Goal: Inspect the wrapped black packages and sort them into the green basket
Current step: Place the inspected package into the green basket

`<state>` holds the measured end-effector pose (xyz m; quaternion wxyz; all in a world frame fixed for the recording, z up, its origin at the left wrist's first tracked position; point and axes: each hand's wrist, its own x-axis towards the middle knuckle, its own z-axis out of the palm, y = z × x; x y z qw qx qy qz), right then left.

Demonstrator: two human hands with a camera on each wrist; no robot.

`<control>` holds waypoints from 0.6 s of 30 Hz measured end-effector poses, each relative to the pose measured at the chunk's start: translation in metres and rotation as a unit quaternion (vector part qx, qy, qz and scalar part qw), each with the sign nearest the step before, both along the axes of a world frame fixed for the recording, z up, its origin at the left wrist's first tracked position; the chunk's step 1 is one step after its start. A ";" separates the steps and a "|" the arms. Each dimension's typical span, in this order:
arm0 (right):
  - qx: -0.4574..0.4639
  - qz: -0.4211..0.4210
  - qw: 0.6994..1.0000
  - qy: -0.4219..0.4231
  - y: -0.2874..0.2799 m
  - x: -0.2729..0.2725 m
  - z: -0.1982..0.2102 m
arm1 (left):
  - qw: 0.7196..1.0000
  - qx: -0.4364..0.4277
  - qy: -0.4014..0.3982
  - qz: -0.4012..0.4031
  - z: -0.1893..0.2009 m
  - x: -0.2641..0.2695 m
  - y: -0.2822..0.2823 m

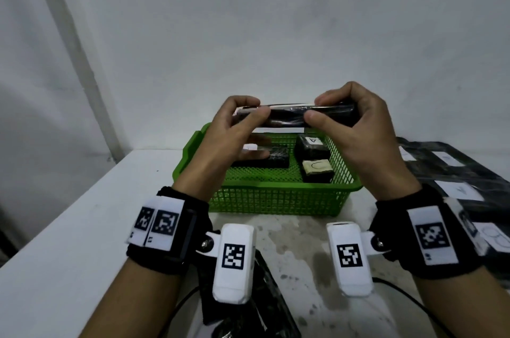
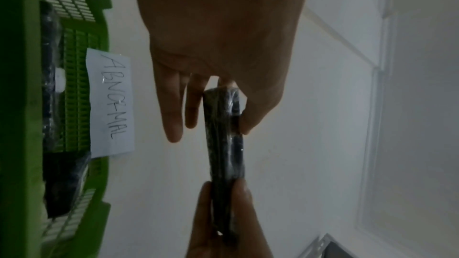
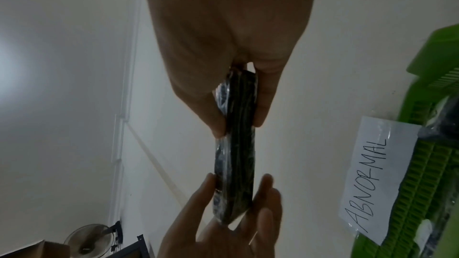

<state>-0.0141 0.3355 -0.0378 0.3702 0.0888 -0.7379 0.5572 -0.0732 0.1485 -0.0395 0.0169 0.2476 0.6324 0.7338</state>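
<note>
A flat black package (image 1: 292,116) in clear film is held edge-on in the air above the green basket (image 1: 276,199). My left hand (image 1: 242,119) pinches its left end between thumb and fingers, and my right hand (image 1: 345,114) pinches the right end. The left wrist view shows the package (image 2: 224,144) as a thin dark slab between both hands. From the right wrist, the package (image 3: 236,144) looks the same. Inside the basket lie three wrapped black packages (image 1: 273,159), two with paper labels (image 1: 311,140).
A paper sign reading ABNORMAL (image 2: 111,103) is taped to the basket's far rim (image 3: 377,181). More wrapped black packages with white labels (image 1: 455,172) are piled on the table at the right. Another dark package (image 1: 248,310) lies near the table's front edge.
</note>
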 end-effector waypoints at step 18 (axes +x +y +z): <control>-0.111 0.091 0.990 0.005 0.010 0.007 0.011 | 0.994 0.070 0.003 -0.083 -0.003 0.004 0.013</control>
